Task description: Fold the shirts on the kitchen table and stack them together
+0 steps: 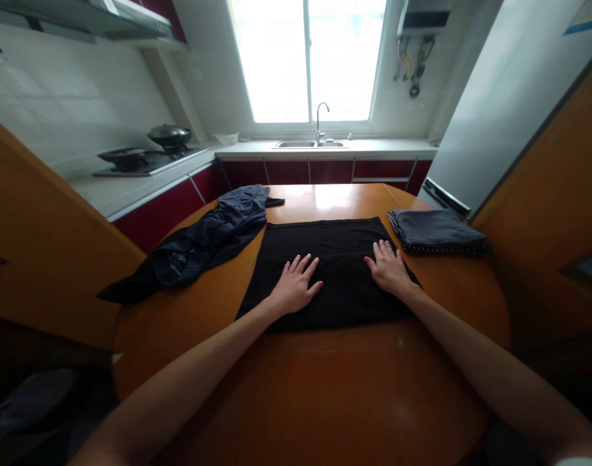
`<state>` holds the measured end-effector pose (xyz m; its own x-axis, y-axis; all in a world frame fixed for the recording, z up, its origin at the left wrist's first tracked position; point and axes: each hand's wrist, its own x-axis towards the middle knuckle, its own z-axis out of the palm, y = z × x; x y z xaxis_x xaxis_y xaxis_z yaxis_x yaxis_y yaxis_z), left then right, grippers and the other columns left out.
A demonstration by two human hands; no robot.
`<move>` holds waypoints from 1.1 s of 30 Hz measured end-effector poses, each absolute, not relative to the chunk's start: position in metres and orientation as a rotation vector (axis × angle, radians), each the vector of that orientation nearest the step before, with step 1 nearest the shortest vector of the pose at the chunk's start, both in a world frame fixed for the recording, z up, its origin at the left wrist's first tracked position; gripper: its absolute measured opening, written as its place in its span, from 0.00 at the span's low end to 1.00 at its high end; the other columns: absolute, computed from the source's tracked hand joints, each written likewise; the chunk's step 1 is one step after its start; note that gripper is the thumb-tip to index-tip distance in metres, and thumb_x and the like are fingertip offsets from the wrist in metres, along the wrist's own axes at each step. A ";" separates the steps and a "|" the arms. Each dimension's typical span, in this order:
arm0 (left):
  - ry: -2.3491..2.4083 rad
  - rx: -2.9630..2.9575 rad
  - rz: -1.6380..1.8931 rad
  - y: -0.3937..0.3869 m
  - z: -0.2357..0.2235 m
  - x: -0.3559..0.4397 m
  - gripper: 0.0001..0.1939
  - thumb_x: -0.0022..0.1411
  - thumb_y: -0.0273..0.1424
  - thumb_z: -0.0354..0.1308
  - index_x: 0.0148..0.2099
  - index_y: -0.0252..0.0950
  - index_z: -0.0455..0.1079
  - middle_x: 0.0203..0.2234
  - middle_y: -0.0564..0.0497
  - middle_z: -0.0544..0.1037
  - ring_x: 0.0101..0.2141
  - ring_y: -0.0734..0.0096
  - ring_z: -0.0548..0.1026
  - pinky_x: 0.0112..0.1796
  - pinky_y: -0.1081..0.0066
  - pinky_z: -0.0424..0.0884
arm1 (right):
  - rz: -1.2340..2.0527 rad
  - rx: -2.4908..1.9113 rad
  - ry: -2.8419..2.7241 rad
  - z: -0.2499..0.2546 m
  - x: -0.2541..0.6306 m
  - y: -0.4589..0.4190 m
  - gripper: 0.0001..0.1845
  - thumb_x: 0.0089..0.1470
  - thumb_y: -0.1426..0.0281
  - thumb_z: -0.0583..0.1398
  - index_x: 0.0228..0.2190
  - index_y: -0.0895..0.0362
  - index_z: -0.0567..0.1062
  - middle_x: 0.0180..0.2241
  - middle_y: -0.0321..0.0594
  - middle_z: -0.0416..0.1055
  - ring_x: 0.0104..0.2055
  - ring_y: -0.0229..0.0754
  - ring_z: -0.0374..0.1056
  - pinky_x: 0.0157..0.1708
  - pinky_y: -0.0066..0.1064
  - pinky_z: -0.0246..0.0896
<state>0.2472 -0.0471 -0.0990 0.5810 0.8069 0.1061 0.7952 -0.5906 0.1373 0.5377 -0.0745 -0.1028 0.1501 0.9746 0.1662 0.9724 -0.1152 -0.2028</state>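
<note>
A black cloth garment [344,291] lies flat and folded on the wooden table [325,382] in front of me; its exact kind does not show. My left hand [296,285] rests palm down on its left-middle part, fingers spread. Close to the garment's right edge, my right hand [387,266] also lies flat on the fabric with the fingers stretched out. To the left is a crumpled heap of dark blue clothing [213,226]. A stack of folded grey and black cloth [439,232] sits to the right.
Beyond the table, a counter carries a sink [296,145] with a tap [318,123] under the window. At the left a lidded pan [170,136] stands on the gas hob [153,162]. A refrigerator [500,97] rises at the right.
</note>
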 end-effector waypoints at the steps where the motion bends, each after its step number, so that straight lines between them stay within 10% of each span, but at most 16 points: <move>1: 1.384 2.726 0.250 -0.047 -0.099 0.247 0.36 0.71 0.49 0.46 0.74 0.40 0.49 0.72 0.44 0.50 0.70 0.45 0.47 0.66 0.45 0.47 | -0.001 -2.063 -1.949 -0.101 0.530 -0.077 0.35 0.69 0.58 0.45 0.68 0.68 0.55 0.71 0.55 0.45 0.74 0.53 0.38 0.69 0.53 0.34; 20: 1.229 2.942 0.430 -0.067 -0.079 0.250 0.28 0.73 0.42 0.47 0.70 0.39 0.59 0.71 0.43 0.53 0.70 0.46 0.47 0.65 0.40 0.46 | 0.061 -1.634 -2.335 -0.101 0.472 -0.115 0.36 0.68 0.57 0.48 0.69 0.60 0.53 0.72 0.48 0.42 0.74 0.48 0.36 0.70 0.51 0.32; 33: 0.777 2.954 0.185 -0.110 -0.083 0.268 0.36 0.74 0.50 0.41 0.75 0.35 0.43 0.72 0.43 0.49 0.71 0.58 0.43 0.67 0.54 0.45 | 0.127 -1.615 -2.417 -0.101 0.481 -0.113 0.34 0.64 0.71 0.45 0.69 0.65 0.51 0.72 0.48 0.41 0.74 0.47 0.35 0.70 0.52 0.35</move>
<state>0.2679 -0.1104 -0.0827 0.8638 0.4946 0.0960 0.4848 -0.8678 0.1092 0.4815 -0.1129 -0.1007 -0.3655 0.9197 0.1431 0.8998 0.3885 -0.1988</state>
